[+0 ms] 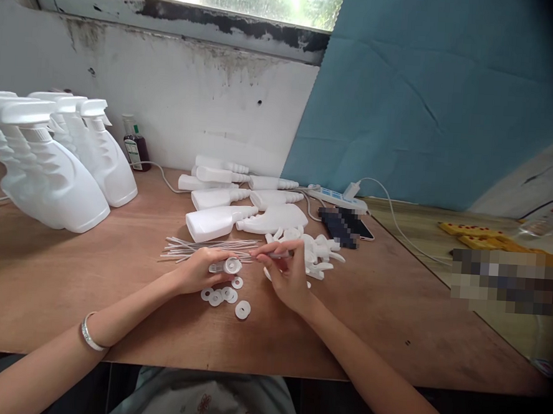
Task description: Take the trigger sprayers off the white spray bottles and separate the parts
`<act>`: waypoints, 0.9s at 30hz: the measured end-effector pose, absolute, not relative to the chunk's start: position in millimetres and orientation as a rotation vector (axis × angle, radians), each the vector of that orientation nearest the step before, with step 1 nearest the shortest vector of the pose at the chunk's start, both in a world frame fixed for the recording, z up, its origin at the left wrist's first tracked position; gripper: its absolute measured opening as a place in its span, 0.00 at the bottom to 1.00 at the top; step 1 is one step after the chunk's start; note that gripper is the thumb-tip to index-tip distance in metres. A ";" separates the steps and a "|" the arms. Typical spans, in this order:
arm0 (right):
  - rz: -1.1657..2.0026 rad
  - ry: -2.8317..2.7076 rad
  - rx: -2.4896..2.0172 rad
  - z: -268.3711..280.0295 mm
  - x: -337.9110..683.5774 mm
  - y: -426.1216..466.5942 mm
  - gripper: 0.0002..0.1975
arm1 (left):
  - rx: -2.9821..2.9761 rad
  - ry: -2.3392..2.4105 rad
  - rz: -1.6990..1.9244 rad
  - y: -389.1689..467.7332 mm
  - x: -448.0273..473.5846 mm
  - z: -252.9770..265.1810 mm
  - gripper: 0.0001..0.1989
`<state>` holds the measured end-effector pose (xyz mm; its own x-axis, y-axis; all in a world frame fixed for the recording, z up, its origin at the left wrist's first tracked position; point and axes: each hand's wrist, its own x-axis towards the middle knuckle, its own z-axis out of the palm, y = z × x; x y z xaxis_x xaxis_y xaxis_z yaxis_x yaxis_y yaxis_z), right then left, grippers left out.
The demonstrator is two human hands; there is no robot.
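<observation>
My left hand is closed round a white trigger spray head, its round collar facing up. Close by on the right, my right hand has thumb and fingertips pinched together; what they hold, if anything, is too small to make out. Just below my left hand lie several white ring washers on the table. Thin white dip tubes are spread in a loose bundle behind both hands. A heap of white spray heads sits beyond my right hand, partly hidden by it.
Empty-necked white bottles lie on the wooden table towards the wall. Assembled spray bottles stand at left, near a dark sauce bottle. Phones, a power strip and cables lie at right.
</observation>
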<state>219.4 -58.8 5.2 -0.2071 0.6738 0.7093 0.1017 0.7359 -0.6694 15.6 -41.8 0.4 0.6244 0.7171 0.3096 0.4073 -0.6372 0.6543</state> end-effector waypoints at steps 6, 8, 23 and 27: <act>0.326 -1.935 -0.436 -3.5 221.6 -57.4 0.12 | 2.261 0.879 0.775 -40.7 16.4 -0.3 0.15; 0.115 -2.082 -0.310 -6.6 220.7 -59.5 0.13 | 2.251 0.880 0.789 -40.8 16.4 -0.8 0.14; 0.562 -1.809 -0.658 2.7 219.8 -57.6 0.12 | 2.400 0.893 0.752 -39.5 14.8 -2.7 0.17; 0.769 -1.669 -0.705 5.3 220.8 -52.4 0.12 | 2.416 0.915 0.736 -37.6 15.1 -2.9 0.17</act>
